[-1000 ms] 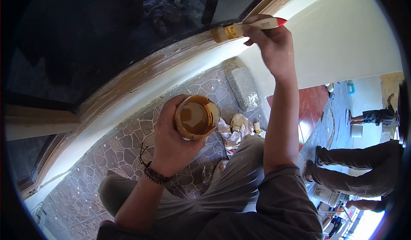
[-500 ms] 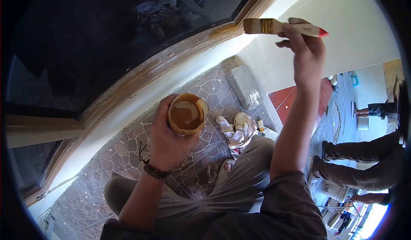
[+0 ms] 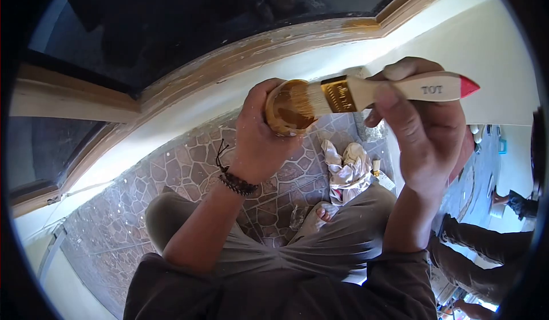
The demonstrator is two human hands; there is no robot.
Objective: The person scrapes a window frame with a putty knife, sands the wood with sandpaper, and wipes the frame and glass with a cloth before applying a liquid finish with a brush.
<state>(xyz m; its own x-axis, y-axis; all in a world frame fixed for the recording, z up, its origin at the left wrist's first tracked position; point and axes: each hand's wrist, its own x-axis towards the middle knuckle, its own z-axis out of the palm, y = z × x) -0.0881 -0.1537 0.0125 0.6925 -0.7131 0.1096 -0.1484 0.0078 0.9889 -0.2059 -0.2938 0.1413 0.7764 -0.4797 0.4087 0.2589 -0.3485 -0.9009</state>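
My left hand (image 3: 266,128) is wrapped round a small cup (image 3: 284,127) of brown paint, held up in front of the window. In my right hand (image 3: 420,128) is a flat paintbrush (image 3: 409,89) with a pale wooden handle, a red tip and a gold ferrule. Its bristles (image 3: 305,101) reach over the cup's rim, the tips at the brown paint inside. The handle is pinched between thumb and fingers. Beyond both hands runs the wooden window frame (image 3: 251,51), with worn, patchy brown finish.
A crumpled cloth (image 3: 347,168) lies on the stone-patterned floor (image 3: 171,191), a second brush (image 3: 376,167) beside it. A concrete block (image 3: 372,130) stands by the wall, partly behind my right hand. Another person's legs (image 3: 474,257) are at the right. Dark glass (image 3: 171,23) fills the upper left.
My right hand has brought the brush from the window frame's corner down and left to the cup. My left hand has raised the cup up and to the right. The view has shifted.
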